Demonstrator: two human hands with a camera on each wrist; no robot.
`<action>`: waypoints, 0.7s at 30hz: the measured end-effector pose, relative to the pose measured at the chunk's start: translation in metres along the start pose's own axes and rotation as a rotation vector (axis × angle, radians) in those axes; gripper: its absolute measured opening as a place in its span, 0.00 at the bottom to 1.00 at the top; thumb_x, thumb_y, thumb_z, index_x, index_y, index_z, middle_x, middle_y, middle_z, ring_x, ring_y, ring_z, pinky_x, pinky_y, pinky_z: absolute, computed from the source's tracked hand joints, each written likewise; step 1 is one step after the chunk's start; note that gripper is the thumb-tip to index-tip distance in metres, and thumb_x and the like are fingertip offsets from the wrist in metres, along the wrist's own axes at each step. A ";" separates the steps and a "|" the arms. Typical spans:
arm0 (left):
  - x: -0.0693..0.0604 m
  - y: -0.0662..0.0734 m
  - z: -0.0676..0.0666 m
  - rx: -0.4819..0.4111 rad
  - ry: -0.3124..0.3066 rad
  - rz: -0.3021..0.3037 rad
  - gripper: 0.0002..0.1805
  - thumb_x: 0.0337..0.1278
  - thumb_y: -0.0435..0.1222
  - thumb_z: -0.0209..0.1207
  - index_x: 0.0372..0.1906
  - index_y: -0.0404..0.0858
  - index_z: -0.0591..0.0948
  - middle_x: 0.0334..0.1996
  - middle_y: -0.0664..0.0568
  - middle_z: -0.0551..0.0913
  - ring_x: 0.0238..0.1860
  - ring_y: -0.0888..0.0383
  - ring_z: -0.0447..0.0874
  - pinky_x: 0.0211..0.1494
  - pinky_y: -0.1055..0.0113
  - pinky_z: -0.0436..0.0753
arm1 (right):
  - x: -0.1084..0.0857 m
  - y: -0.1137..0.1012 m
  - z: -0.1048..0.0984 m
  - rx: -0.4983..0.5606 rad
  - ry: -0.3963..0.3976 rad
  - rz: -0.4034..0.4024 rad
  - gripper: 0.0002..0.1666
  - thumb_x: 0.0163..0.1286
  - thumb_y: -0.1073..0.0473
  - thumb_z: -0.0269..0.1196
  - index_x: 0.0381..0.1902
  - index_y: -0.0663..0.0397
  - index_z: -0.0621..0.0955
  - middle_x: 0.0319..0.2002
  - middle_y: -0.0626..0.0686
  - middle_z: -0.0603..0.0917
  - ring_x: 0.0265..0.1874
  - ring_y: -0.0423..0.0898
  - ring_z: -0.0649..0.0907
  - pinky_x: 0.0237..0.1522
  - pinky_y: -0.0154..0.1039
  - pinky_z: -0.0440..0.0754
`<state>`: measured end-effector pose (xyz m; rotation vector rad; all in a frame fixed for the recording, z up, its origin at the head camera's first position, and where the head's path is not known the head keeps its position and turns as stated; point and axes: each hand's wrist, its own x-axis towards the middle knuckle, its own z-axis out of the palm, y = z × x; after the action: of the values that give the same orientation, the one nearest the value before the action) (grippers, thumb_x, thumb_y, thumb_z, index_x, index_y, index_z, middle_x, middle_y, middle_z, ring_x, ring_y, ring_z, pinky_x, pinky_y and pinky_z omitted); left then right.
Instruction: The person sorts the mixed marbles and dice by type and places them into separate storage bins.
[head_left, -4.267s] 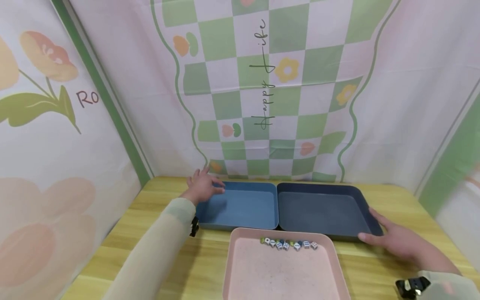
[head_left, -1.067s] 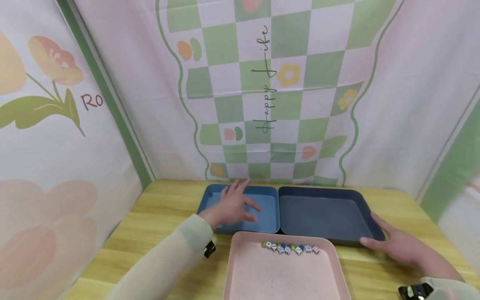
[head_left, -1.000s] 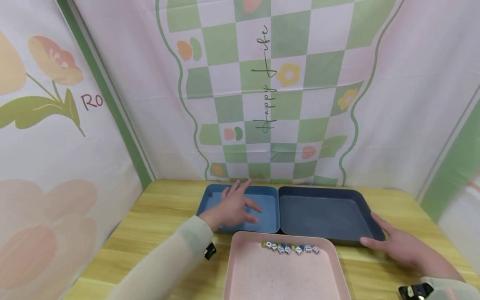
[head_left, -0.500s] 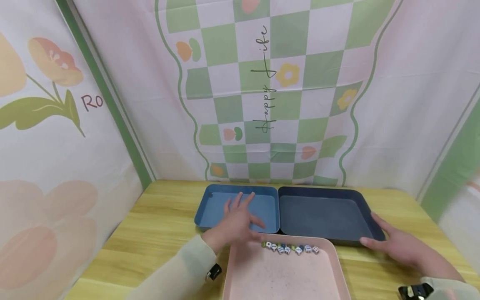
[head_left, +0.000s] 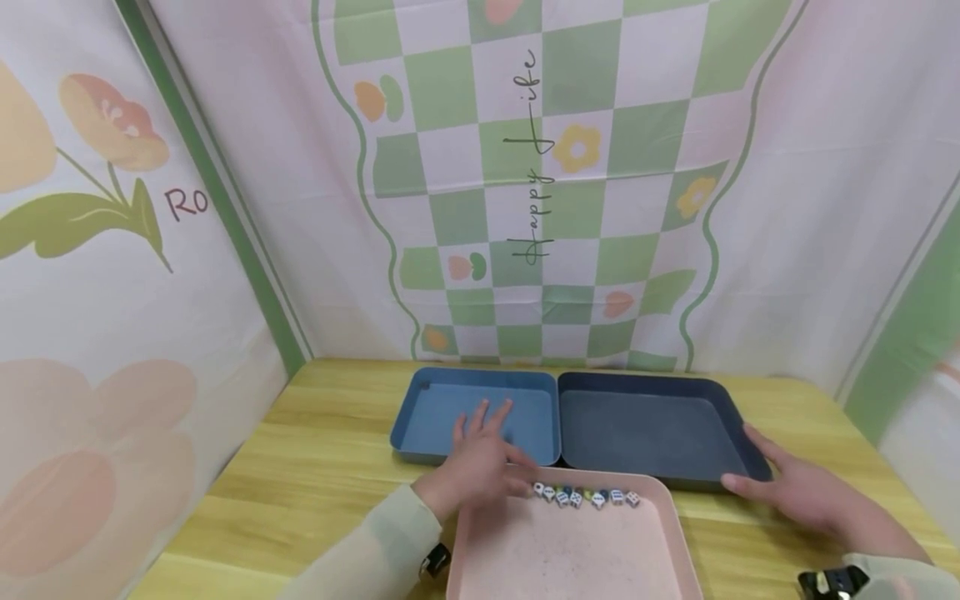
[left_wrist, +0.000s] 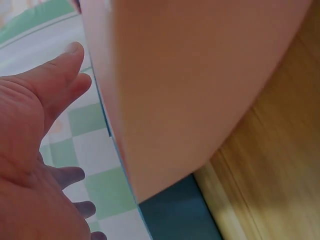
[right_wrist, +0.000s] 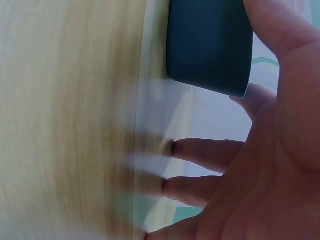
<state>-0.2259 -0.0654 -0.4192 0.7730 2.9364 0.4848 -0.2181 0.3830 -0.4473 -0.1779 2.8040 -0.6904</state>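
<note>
Above the back left corner of the pink tray is the left hand, its thumb and index finger close together at the left end of a row of small dice. Its other fingers spread over the front of the blue tray. Whether those fingertips touch a die is hidden. In the left wrist view the left hand is beside the tray's wall. The right hand touches the front right corner of the dark navy tray with thumb and index finger; the right wrist view shows its other fingers straight.
The blue and navy trays stand side by side behind the pink one on a wooden table. A tiny dark thing is in the blue tray's back left corner. Patterned cloth hangs behind and at both sides.
The left hand has come from the blue tray forward and right to the pink tray's dice; its fingertips now cover the leftmost, greenish one. A tiny dark thing shows in the blue tray. The right hand stays.
</note>
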 end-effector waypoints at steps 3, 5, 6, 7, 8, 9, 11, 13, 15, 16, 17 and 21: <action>0.001 -0.002 0.003 0.038 -0.006 0.015 0.11 0.52 0.54 0.71 0.41 0.64 0.90 0.79 0.49 0.46 0.76 0.36 0.37 0.69 0.34 0.42 | 0.000 0.001 0.000 -0.003 0.007 -0.004 0.62 0.72 0.32 0.56 0.76 0.69 0.37 0.62 0.87 0.58 0.55 0.85 0.66 0.49 0.75 0.67; 0.002 -0.003 0.005 0.060 -0.009 0.026 0.10 0.52 0.54 0.71 0.41 0.64 0.90 0.79 0.49 0.47 0.76 0.36 0.38 0.69 0.34 0.43 | -0.001 0.002 0.001 -0.006 0.012 -0.011 0.62 0.72 0.32 0.56 0.76 0.69 0.37 0.62 0.87 0.58 0.55 0.85 0.66 0.49 0.75 0.67; 0.003 -0.004 0.006 0.073 -0.011 0.030 0.09 0.52 0.54 0.71 0.40 0.64 0.90 0.79 0.48 0.47 0.76 0.36 0.39 0.69 0.34 0.43 | -0.001 0.002 0.001 -0.007 0.014 -0.013 0.62 0.72 0.32 0.56 0.76 0.69 0.37 0.62 0.87 0.59 0.55 0.85 0.67 0.48 0.75 0.67; 0.003 -0.004 0.006 0.084 -0.012 0.036 0.09 0.52 0.54 0.71 0.40 0.64 0.90 0.79 0.48 0.48 0.76 0.35 0.39 0.69 0.33 0.43 | -0.001 0.003 0.001 -0.009 0.015 -0.014 0.62 0.72 0.33 0.56 0.76 0.69 0.37 0.61 0.87 0.59 0.54 0.85 0.67 0.48 0.74 0.67; 0.004 -0.005 0.007 0.094 -0.013 0.040 0.09 0.52 0.54 0.71 0.39 0.65 0.90 0.79 0.49 0.48 0.76 0.36 0.39 0.69 0.33 0.43 | -0.001 0.003 0.001 -0.010 0.016 -0.016 0.62 0.72 0.33 0.56 0.76 0.69 0.37 0.62 0.87 0.59 0.54 0.85 0.67 0.48 0.74 0.67; 0.004 -0.006 0.008 0.103 -0.014 0.043 0.09 0.52 0.54 0.71 0.39 0.65 0.90 0.79 0.49 0.48 0.76 0.36 0.40 0.69 0.33 0.44 | -0.001 0.003 0.001 -0.010 0.015 -0.015 0.62 0.72 0.33 0.56 0.76 0.69 0.38 0.61 0.87 0.59 0.54 0.85 0.67 0.48 0.74 0.68; 0.005 -0.006 0.009 0.113 -0.018 0.049 0.09 0.51 0.54 0.71 0.39 0.66 0.90 0.79 0.49 0.48 0.76 0.36 0.40 0.69 0.33 0.44 | -0.001 0.002 0.000 -0.007 0.010 -0.011 0.62 0.73 0.33 0.56 0.76 0.70 0.38 0.62 0.87 0.59 0.54 0.85 0.67 0.48 0.74 0.68; 0.006 -0.007 0.010 0.113 -0.022 0.051 0.09 0.51 0.54 0.72 0.39 0.66 0.90 0.79 0.49 0.49 0.76 0.36 0.41 0.69 0.33 0.44 | -0.002 0.002 -0.001 -0.008 0.008 -0.011 0.61 0.73 0.33 0.56 0.76 0.70 0.38 0.61 0.87 0.59 0.54 0.85 0.67 0.48 0.74 0.68; 0.006 -0.008 0.011 0.109 -0.028 0.049 0.09 0.51 0.54 0.72 0.40 0.66 0.90 0.79 0.48 0.49 0.76 0.36 0.41 0.69 0.33 0.44 | -0.002 0.001 -0.001 -0.009 0.013 -0.015 0.61 0.73 0.33 0.56 0.76 0.70 0.38 0.61 0.87 0.59 0.54 0.85 0.67 0.48 0.74 0.68; 0.006 -0.009 0.012 0.106 -0.031 0.048 0.10 0.51 0.54 0.72 0.40 0.66 0.90 0.79 0.48 0.50 0.76 0.36 0.42 0.69 0.33 0.44 | -0.002 0.000 -0.001 -0.009 0.015 -0.017 0.61 0.72 0.33 0.56 0.76 0.69 0.38 0.62 0.87 0.59 0.54 0.85 0.67 0.48 0.74 0.68; 0.006 -0.009 0.013 0.104 -0.035 0.047 0.10 0.51 0.54 0.72 0.40 0.66 0.90 0.79 0.48 0.50 0.76 0.36 0.42 0.69 0.33 0.44 | -0.002 0.000 0.000 -0.010 0.017 -0.019 0.61 0.72 0.33 0.56 0.76 0.69 0.38 0.62 0.87 0.59 0.55 0.85 0.66 0.48 0.74 0.67; 0.006 -0.010 0.014 0.098 -0.050 0.043 0.10 0.51 0.53 0.72 0.41 0.67 0.90 0.78 0.48 0.52 0.76 0.37 0.42 0.69 0.34 0.45 | -0.002 0.000 0.000 -0.011 0.022 -0.020 0.61 0.72 0.33 0.56 0.76 0.69 0.38 0.62 0.87 0.58 0.55 0.86 0.66 0.48 0.75 0.67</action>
<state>-0.2337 -0.0666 -0.4352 0.8480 2.9214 0.3220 -0.2161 0.3828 -0.4469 -0.2019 2.8314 -0.6857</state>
